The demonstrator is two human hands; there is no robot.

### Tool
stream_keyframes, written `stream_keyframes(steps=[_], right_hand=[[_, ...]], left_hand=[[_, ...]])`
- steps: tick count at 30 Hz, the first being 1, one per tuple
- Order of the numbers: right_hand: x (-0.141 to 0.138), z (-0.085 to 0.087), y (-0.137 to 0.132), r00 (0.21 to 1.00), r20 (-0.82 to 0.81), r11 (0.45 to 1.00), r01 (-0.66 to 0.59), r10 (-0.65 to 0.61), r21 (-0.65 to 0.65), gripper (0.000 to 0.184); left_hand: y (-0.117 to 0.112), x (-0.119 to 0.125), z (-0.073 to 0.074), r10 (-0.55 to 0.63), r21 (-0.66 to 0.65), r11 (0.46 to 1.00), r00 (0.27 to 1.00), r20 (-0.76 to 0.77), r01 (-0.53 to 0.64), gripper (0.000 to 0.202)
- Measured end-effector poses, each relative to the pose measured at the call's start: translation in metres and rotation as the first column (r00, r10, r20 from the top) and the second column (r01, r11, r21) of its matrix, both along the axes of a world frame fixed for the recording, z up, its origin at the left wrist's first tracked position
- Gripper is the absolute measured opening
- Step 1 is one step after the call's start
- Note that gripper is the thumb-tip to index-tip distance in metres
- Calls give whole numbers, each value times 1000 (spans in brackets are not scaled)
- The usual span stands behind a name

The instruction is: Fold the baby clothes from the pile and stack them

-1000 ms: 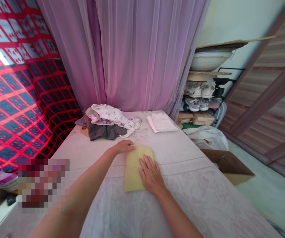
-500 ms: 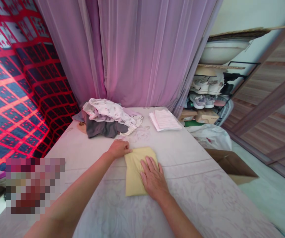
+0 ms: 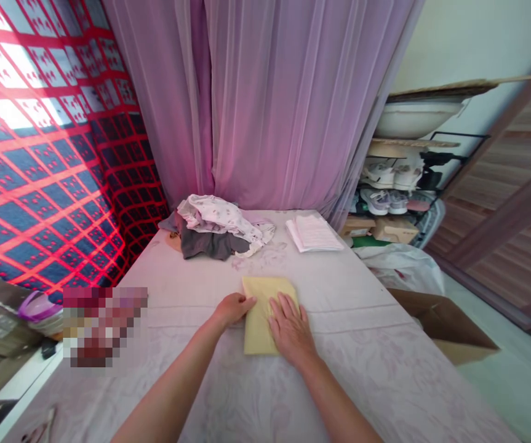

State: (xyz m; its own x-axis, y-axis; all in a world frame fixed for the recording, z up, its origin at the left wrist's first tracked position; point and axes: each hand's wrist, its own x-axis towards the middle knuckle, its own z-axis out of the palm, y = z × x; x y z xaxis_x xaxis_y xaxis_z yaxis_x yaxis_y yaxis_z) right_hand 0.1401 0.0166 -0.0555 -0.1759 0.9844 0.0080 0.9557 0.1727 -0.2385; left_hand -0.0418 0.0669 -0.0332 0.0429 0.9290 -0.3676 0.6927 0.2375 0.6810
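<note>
A folded yellow cloth (image 3: 258,335) lies flat on the pale patterned bed cover (image 3: 228,394), in the middle of the view. At its left edge is my left hand (image 3: 235,309), fingers curled and thumb on top, pinching the cloth. My right hand (image 3: 291,327) rests palm down over the cloth's right side, its fingers stretched out and slightly spread. Farther back on the left sits a heap of crumpled clothes (image 3: 219,224), white printed fabric over dark grey. A neatly folded white-pink garment (image 3: 315,232) lies at the back right.
Purple curtains (image 3: 274,111) hang behind the bed, and a red-and-dark patterned cloth (image 3: 57,166) hangs at left. Off the right side stand an open cardboard box (image 3: 445,320), a white plastic bag (image 3: 401,267) and a rack with shoes (image 3: 380,200). A pixelated patch covers part of the left.
My left hand has slid from the cloth's upper left corner down along its left edge. My right hand stays on the cloth. The camera view has shifted slightly left.
</note>
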Motion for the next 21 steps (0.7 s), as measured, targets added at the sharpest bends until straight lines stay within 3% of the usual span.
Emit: stream_keyframes(steps=[4,13,18,21], right_hand=[[-1,3,-1,1000,2,1000,-9,9,-1,51],[1,-1,0,1000,12,1000,-16,16,27,51],[1,-3,0,1000,12,999,-27,27,37,51],[0,-2,0,999,20,999,-30,30,24,51]], left_hand=[[1,5,3,63,46,997,998,0,-63,28],[-8,20,-3,176,1,984,974,144,-177,31],[-14,13,-3,214,130,969,977,-8,-212,26],[-19,9,3,221,240,952,969,-112,-189,38]])
